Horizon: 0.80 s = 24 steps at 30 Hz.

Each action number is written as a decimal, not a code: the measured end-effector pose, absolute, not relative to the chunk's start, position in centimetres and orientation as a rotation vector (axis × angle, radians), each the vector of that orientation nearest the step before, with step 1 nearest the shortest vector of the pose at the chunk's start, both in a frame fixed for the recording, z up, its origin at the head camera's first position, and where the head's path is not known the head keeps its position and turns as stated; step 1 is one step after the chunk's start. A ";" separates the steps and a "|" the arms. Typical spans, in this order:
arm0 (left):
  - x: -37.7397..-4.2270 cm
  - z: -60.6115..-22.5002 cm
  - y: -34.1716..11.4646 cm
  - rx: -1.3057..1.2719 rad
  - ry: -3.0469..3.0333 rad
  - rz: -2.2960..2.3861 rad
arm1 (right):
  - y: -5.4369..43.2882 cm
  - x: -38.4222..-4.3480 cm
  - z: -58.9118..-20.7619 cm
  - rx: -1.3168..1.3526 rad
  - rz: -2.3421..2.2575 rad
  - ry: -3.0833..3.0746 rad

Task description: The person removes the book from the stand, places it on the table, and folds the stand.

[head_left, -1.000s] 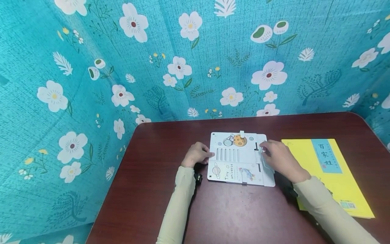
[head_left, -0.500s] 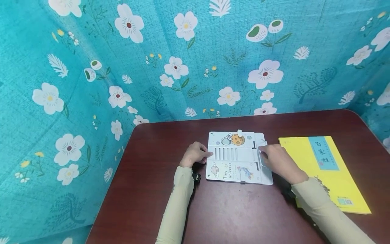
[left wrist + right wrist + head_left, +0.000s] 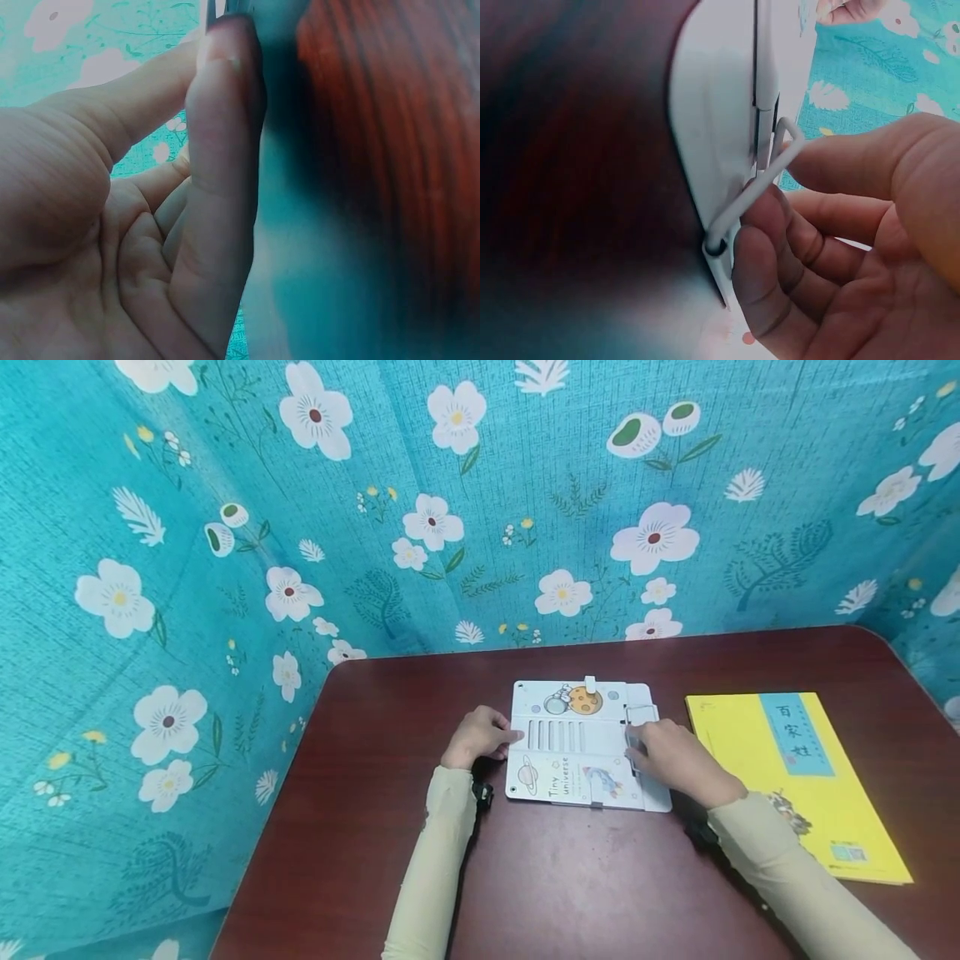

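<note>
A white folding book stand printed with space cartoons and "Tiny universe" lies flat on the table. At its left edge my left hand pinches the panel between thumb and fingers; the left wrist view shows the thumb and index finger meeting on the thin edge. My right hand is over the stand's right end and pinches a white wire bracket. In the right wrist view, the bracket stands up at a slant from its hinge, with the thumb on one side and curled fingers on the other. The fingers hide part of the wire.
To the right, partly behind the right forearm, lies a yellow book with a blue title strip. The dark red-brown table ends at a back edge against a blue flowered cloth.
My right hand has moved left over the stand, swinging the wire bracket up and leftward. The left hand keeps its grip on the left edge. The head view has shifted slightly.
</note>
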<state>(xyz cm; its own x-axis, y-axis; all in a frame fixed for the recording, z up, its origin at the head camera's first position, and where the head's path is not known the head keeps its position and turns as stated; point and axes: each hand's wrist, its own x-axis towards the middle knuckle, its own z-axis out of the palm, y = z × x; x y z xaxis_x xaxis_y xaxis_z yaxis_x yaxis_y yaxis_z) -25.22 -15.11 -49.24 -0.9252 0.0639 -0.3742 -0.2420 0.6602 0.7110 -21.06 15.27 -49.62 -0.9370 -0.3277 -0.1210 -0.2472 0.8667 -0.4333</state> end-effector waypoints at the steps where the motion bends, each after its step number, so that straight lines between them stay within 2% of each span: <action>1: -25.2 -49.3 -15.2 -0.142 2.511 1.152 | 15.2 -21.0 -49.7 -0.438 -0.633 2.841; 14: -24.2 -49.1 -15.4 -0.117 2.633 1.013 | 14.7 -20.4 -49.8 -0.460 -0.662 2.811; 24: -23.6 -47.3 -15.2 0.039 2.911 0.864 | 15.3 -20.0 -49.6 -0.455 -0.688 2.840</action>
